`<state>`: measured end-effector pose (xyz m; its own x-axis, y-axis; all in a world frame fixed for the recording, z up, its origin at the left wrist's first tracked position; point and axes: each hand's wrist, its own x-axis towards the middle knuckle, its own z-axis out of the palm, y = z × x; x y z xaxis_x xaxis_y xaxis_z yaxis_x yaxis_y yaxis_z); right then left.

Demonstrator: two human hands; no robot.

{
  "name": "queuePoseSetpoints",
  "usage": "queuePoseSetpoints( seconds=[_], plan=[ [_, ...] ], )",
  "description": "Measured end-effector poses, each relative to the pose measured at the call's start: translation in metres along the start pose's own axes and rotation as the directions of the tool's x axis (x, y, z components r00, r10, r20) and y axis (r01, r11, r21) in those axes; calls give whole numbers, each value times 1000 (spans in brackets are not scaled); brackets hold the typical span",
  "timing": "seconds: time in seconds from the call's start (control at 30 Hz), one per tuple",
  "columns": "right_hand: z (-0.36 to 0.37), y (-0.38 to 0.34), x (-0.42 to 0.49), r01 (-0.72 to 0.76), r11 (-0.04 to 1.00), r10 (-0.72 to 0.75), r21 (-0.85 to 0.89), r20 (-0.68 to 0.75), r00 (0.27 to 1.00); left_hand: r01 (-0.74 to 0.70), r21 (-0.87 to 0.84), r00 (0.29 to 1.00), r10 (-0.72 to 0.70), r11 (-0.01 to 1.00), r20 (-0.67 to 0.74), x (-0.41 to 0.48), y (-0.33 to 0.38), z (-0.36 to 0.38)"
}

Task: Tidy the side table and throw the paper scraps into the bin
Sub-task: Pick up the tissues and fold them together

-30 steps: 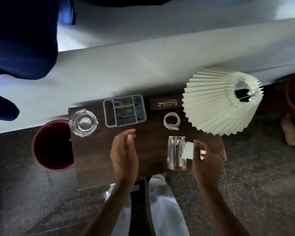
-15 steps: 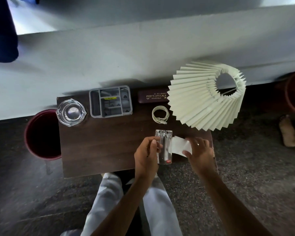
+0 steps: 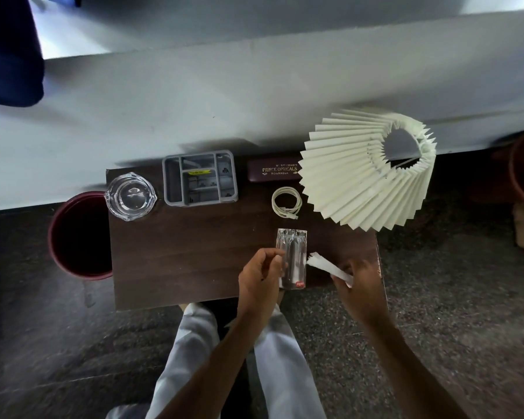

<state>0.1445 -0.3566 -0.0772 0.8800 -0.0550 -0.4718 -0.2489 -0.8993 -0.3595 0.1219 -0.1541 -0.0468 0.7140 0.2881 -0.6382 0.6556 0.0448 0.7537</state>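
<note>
Dark side table [image 3: 179, 261]: left fingers [image 3: 273, 261] pinch glass [image 3: 292, 251]; right fingers [image 3: 356, 270], half-hidden, grip paper scrap [image 3: 324, 266].

Brought the left hand [image 3: 259, 279] from its hover over the side table [image 3: 176, 261] onto the left side of the glass tumbler [image 3: 291, 258], fingers curled against it. Bunched the flat white paper scrap [image 3: 324, 266] into a narrow strip, now pinched in the right hand [image 3: 360, 285].
</note>
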Motion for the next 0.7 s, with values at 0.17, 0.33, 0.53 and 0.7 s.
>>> queuePoseSetpoints(
  seconds=[0.17,0.33,0.53,0.7],
  plan=[
    [-33,-33,-37,8,993,2,122,-83,997,-56,98,993,45,994,113,-12,4,-3],
    [-61,-96,-60,20,898,-3,439,-40,999,143,-363,958,-38,921,284,-6,31,-21],
    [-61,-159,-47,46,838,-88,544,52,995,54,-360,998,-64,931,-15,1,62,-47],
    [-52,-197,-17,52,836,-80,547,28,996,43,-423,993,-86,905,-83,20,75,-69]
  ],
)
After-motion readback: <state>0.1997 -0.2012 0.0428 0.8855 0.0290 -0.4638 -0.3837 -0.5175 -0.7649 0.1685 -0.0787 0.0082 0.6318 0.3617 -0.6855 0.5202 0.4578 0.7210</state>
